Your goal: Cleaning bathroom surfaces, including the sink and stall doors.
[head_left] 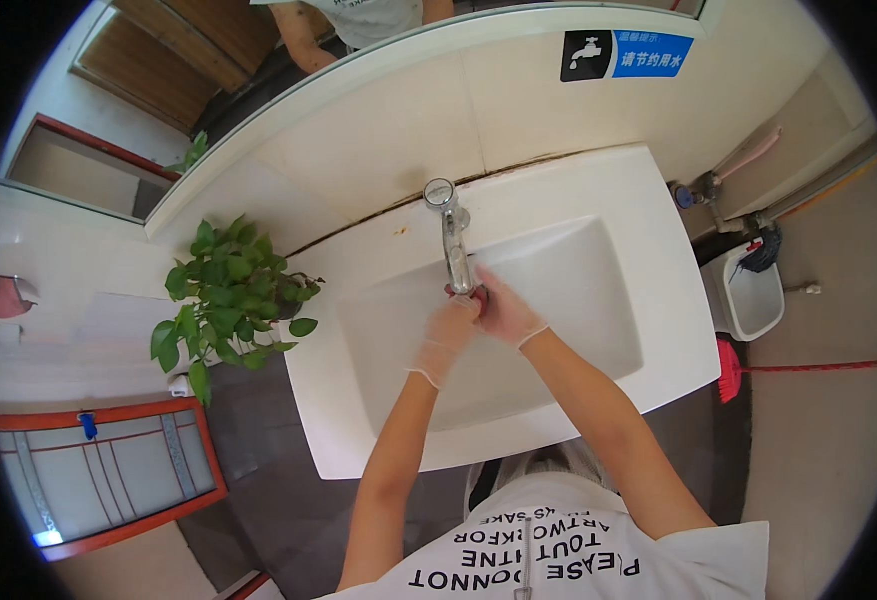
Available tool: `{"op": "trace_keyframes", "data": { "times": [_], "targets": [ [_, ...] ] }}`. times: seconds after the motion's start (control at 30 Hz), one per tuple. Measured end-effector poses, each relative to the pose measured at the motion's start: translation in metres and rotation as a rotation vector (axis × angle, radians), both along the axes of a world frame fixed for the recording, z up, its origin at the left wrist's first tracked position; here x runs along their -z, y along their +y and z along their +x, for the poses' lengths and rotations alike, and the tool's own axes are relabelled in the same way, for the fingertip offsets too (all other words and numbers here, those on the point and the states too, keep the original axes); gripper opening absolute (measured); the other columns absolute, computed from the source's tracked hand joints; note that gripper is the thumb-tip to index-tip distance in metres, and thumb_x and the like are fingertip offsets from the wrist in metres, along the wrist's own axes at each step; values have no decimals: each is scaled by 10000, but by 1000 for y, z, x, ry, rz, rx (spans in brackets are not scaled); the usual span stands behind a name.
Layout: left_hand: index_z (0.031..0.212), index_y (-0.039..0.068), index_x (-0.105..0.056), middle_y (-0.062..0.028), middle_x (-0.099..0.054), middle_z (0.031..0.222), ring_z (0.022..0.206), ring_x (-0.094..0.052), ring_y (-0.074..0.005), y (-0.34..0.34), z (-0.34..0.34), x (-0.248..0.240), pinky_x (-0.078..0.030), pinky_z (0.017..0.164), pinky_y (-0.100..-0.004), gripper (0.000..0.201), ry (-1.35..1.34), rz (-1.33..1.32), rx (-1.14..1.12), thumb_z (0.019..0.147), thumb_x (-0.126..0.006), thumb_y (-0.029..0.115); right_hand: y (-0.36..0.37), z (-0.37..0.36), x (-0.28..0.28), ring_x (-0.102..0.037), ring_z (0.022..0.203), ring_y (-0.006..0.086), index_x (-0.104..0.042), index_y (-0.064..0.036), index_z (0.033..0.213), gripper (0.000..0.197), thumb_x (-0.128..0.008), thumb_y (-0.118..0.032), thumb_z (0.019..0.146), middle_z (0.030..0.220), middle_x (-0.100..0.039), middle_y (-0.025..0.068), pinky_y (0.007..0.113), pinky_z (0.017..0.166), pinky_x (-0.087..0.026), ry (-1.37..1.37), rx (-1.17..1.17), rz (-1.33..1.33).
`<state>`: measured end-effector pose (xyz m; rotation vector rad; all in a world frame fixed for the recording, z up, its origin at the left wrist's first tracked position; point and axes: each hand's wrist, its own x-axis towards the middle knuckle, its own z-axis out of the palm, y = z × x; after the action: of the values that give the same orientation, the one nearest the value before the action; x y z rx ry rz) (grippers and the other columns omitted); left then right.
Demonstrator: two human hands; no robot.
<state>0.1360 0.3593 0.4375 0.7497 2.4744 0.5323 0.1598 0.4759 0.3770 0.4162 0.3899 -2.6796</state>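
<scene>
Between translucent-gloved left hand [448, 330] and right hand [508, 308], a small dark object [481, 297] is part-hidden (finger closure cannot be told).

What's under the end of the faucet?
Under the faucet, the gloved left hand and gloved right hand are close together over the white basin. Something dark shows between them, but the hands cover most of it, so I can't tell what it is.
</scene>
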Motion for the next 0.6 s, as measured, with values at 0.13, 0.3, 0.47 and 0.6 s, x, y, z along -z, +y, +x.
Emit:
{"op": "trace_keyframes", "data": {
  "times": [0.13, 0.3, 0.47, 0.6],
  "targets": [
    [869, -22, -544, -182, -507, 1107, 848, -550, -317, -14, 32, -6, -450, 707, -417, 177, 264, -112, 87, 805, -450, 114, -23, -4, -6, -546, 825, 157, -515, -14, 960, 268, -495, -259, 852, 911, -558, 78, 289, 719, -462, 20, 13, 221],
    [1083, -46, -493, -204, -406, 1237, 928, -538, -344, -49, 55, 14, -441, 797, -378, 363, 153, 316, -36, 768, -557, 124, -18, -5, -20, -561, 771, 177, -509, 2, 1025, 262, -408, -200, 893, 879, -576, 95, 295, 689, -470, 8, 175, 278],
    [1156, 2, -458, -204, -432, 1217, 1027, -496, -306, -35, 31, 51, -408, 856, -349, 474, 134, 542, -356, 722, -611, 113, -6, -2, -24, -569, 750, 158, -512, -13, 1012, 327, -350, -279, 912, 865, -584, 80, 263, 627, -471, -69, 30, 390],
    [1139, 11, -460, -208, -478, 1149, 1054, -479, -296, -10, 10, 53, -418, 845, -339, 493, -202, 666, -426, 668, -606, 25, 8, 13, -38, -565, 758, 139, -514, -48, 987, 408, -339, -406, 904, 840, -576, 56, 227, 616, -456, 183, -6, 641]
  ]
}}
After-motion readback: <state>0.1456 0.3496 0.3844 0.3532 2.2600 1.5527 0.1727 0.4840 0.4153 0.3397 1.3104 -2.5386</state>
